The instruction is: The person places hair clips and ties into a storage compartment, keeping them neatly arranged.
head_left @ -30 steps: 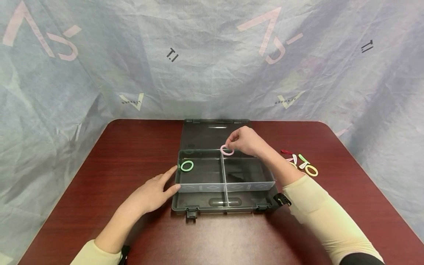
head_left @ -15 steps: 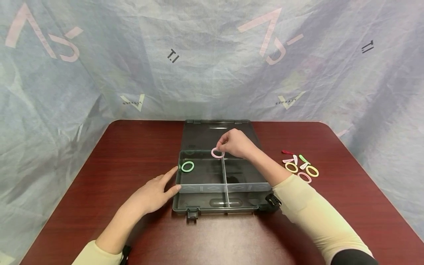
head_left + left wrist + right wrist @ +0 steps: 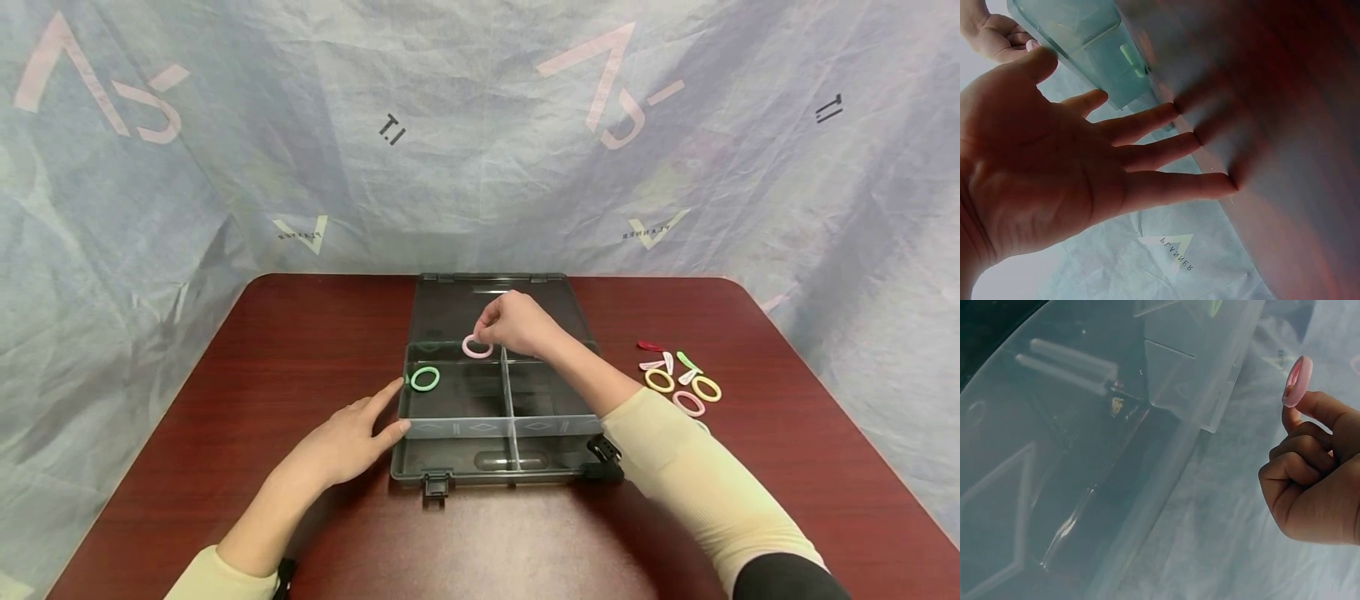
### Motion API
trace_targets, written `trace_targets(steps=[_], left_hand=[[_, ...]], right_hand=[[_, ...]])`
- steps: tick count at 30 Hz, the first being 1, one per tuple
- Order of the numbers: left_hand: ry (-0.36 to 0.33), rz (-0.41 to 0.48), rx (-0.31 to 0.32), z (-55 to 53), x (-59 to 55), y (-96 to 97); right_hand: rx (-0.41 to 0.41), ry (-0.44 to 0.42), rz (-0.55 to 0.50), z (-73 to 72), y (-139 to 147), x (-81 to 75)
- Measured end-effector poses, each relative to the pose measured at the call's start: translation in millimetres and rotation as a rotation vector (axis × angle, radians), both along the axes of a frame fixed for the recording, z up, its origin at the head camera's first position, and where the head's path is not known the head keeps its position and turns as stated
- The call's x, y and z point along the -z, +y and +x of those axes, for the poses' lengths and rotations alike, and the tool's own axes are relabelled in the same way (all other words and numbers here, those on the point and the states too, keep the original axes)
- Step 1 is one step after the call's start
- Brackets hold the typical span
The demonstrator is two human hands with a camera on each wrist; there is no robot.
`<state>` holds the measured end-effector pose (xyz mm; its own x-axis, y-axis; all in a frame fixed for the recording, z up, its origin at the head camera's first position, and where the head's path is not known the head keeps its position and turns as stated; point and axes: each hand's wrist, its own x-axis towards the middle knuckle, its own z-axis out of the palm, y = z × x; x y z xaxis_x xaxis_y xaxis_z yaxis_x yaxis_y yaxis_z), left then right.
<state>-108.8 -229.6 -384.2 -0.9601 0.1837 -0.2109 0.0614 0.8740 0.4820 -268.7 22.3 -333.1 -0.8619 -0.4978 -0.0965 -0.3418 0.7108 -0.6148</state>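
Observation:
Between thumb and forefinger my right hand (image 3: 517,323) pinches a pink hair tie (image 3: 477,347), held over the back left compartment of a dark translucent box (image 3: 450,478). The right wrist view shows the pink hair tie (image 3: 1298,381) at the fingertips, above the box's clear wall. A green hair tie (image 3: 425,379) lies at the left of that same compartment. My left hand (image 3: 341,442) is spread at the box's left side, index finger and thumb at its edge. In the left wrist view the other fingertips of the left hand (image 3: 1085,156) touch the table.
The box's lid (image 3: 487,308) lies open behind it, and a latch (image 3: 436,485) sticks out in front. On the table (image 3: 315,325) to the right are yellow hair ties (image 3: 706,388), another pink hair tie (image 3: 688,403), a red clip (image 3: 650,345) and a green clip (image 3: 687,362).
My right hand has carried the pink hair tie leftward from the box's middle divider to over the left compartment. The left hand has stayed in place.

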Motion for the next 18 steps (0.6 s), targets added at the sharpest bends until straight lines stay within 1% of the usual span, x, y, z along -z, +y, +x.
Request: trace_targets(steps=[10, 18], left_hand=[[0.011, -0.006, -0.005, -2.1, 2.5, -2.3], [0.005, -0.008, -0.006, -2.4, 2.2, -1.5]], right_hand=[[-0.011, -0.023, -0.012, -3.2, -13.9, -0.8], [-0.028, -0.006, -0.013, -4.0, -25.9, 5.4]])
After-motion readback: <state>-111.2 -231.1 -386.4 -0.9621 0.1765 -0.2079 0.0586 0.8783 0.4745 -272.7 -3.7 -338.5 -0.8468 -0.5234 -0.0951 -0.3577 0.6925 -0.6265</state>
